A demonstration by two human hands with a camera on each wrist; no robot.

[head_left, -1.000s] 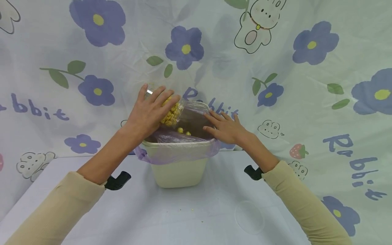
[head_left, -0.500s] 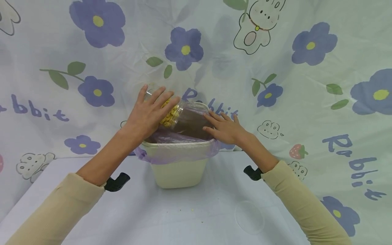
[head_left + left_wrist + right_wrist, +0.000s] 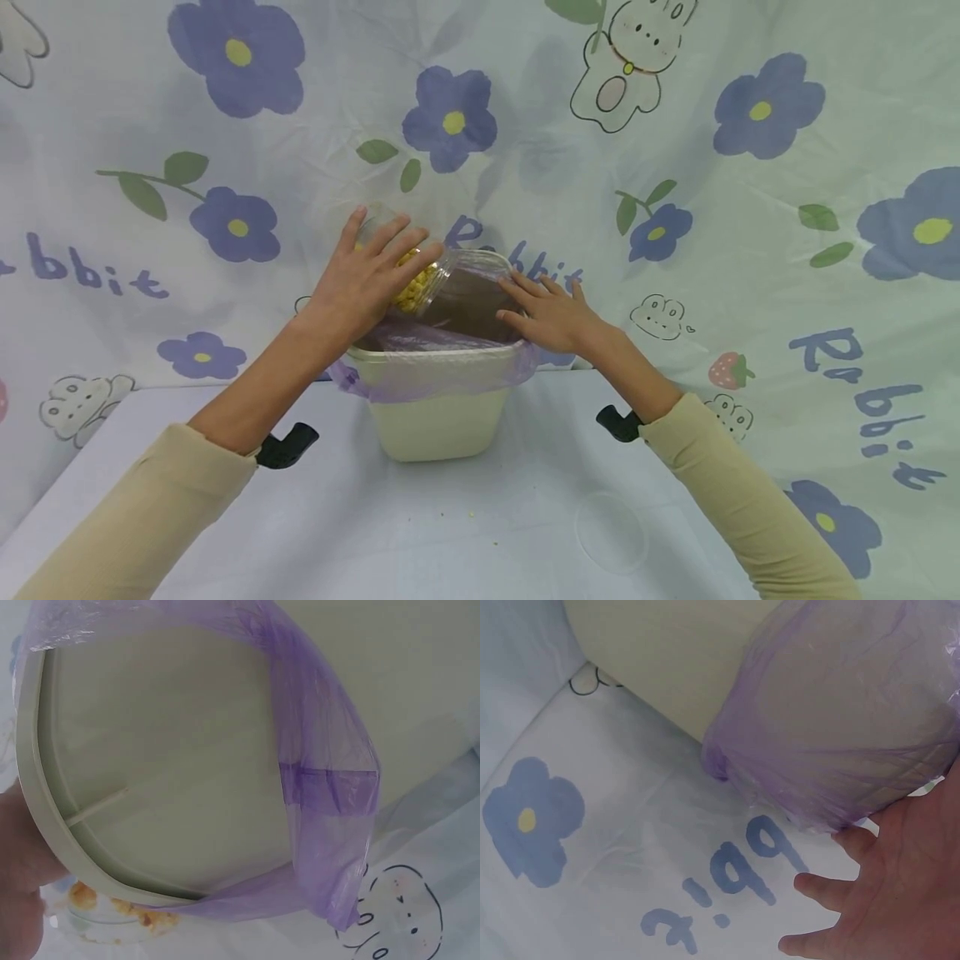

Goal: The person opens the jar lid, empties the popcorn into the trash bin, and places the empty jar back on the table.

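Observation:
My left hand (image 3: 358, 279) grips a clear jar (image 3: 442, 275) from above, fingers spread round its side. Yellow popcorn (image 3: 417, 290) lies inside the jar, which tips mouth-down to the right over a cream bin (image 3: 438, 429). A thin purple bag (image 3: 442, 379) lines the bin and folds over its rim, though the left wrist view shows part of the rim (image 3: 34, 750) bare. At the bin's right edge, my right hand (image 3: 555, 315) rests with straight, spread fingers against the bag; the right wrist view shows its fingers (image 3: 821, 891) beside the purple film.
A clear round lid (image 3: 611, 533) lies on the white table (image 3: 337, 533) at front right. Tiny crumbs (image 3: 471, 514) are scattered before the bin. Behind it hangs a cloth (image 3: 540, 158) printed with flowers and rabbits.
Popcorn pieces that were dropping from the jar into the bin a second ago are out of sight. The left hand has tilted the jar slightly; the right hand stays in place.

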